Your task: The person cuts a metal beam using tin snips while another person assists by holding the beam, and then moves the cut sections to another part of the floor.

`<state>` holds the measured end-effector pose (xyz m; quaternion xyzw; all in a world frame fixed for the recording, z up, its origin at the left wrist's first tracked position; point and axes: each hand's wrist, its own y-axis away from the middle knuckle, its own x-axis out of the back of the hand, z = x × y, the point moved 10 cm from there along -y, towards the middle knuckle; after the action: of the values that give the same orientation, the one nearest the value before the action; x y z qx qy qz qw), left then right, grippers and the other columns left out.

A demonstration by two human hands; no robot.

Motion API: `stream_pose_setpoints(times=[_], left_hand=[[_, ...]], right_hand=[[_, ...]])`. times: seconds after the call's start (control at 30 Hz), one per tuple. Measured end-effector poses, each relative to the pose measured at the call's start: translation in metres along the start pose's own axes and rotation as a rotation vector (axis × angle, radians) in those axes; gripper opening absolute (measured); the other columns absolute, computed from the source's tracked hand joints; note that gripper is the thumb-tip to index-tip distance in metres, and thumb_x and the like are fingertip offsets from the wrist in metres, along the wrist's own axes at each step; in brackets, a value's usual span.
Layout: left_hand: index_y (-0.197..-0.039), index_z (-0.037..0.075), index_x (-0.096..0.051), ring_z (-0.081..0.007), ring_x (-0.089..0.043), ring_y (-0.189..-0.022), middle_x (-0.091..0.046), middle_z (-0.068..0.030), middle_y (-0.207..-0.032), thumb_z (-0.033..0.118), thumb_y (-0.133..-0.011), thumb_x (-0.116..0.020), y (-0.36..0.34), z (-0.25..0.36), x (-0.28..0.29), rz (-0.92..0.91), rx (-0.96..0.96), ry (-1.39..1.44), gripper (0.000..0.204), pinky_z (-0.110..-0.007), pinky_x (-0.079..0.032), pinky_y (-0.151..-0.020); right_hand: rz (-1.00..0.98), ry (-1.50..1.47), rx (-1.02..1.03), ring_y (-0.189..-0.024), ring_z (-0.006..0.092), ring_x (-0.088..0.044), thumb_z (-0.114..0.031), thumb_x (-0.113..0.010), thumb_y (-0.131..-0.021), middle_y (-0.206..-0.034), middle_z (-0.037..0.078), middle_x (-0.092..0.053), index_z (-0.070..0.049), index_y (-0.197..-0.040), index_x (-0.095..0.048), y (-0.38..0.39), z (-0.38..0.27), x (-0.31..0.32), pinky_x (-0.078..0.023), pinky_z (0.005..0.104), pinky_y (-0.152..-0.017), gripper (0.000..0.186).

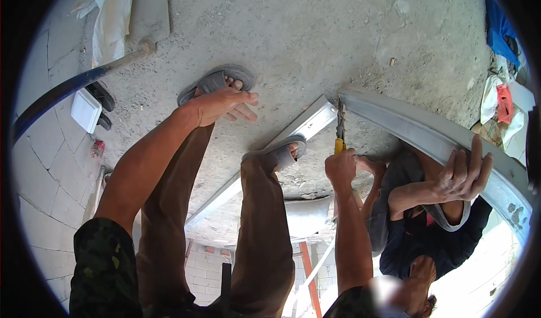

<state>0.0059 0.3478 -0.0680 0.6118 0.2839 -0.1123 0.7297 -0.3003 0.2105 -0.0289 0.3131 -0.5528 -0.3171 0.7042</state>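
The right hand (341, 170), right of the frame's centre, is wrapped in a fist round the yellow grip of the snips (340, 127) – pliers, possibly; the blades are too small to tell. They point toward the top of the frame, their tip at the near end of the metal beam (406, 118), which runs from just right of centre to the lower right. Whether the blades bite on the metal I cannot tell.

The left hand (230, 105) holds nothing: it hangs left of centre, fingers loosely spread, in front of the left sandal (239, 74). A metal strip (310, 121) slants from near the beam's end to the lower left, passing by the right sandal (279, 152). Both metal pieces lie low, over the dusty floor (293, 36).

At the lower right a co-worker (434, 239) squats, 1 hand (465, 174) across the beam; whether it presses down is unclear.

The step in hand seems to be working the beam's end with the snips, perhaps to cut or bend it. The next move likely calls for the blades squarely on the edge, a firm squeeze and a steady beam – the free left hand could brace it, clear of the blades.
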Motion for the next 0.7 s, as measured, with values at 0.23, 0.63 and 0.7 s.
stream_pose_setpoints(times=[0.23, 0.63, 0.7], left_hand=[[-0.132, -0.004, -0.047, -0.0237, -0.053, -0.118, -0.065, -0.0179, -0.113, 0.043, -0.091, -0.052, 0.132, 0.015, -0.038, 0.113, -0.175, -0.104, 0.062, -0.037, -0.033, -0.105], [-0.129, -0.005, -0.046, -0.026, -0.061, -0.106, -0.063, -0.0211, -0.112, 0.026, -0.09, -0.062, 0.234, 0.008, -0.098, 0.326, -0.262, -0.292, 0.052, -0.034, -0.047, -0.088], [-0.127, -0.004, -0.049, -0.0292, -0.061, -0.106, -0.063, -0.022, -0.112, 0.027, -0.09, -0.061, 0.226, -0.001, -0.116, 0.282, -0.302, -0.405, 0.05, -0.036, -0.048, -0.088]], right_hand=[[-0.083, 0.106, 0.039, -0.085, 0.0444, -0.064, -0.014, -0.058, -0.075, -0.089, 0.03, -0.062, 0.012, -0.106, -0.044, 0.006, -0.014, 0.05, -0.052, 0.0494, -0.077, 0.042], [-0.41, -1.098, -0.437, -0.052, 0.0137, -0.049, -0.006, -0.061, -0.079, -0.069, 0.003, -0.049, -0.008, -0.093, -0.043, 0.134, -0.009, -0.044, -0.042, 0.0304, -0.045, 0.023], [-0.394, -1.202, -0.438, -0.052, 0.0135, -0.049, -0.006, -0.06, -0.079, -0.069, 0.003, -0.049, -0.008, -0.091, -0.043, 0.155, -0.023, -0.046, -0.042, 0.0303, -0.045, 0.021]])
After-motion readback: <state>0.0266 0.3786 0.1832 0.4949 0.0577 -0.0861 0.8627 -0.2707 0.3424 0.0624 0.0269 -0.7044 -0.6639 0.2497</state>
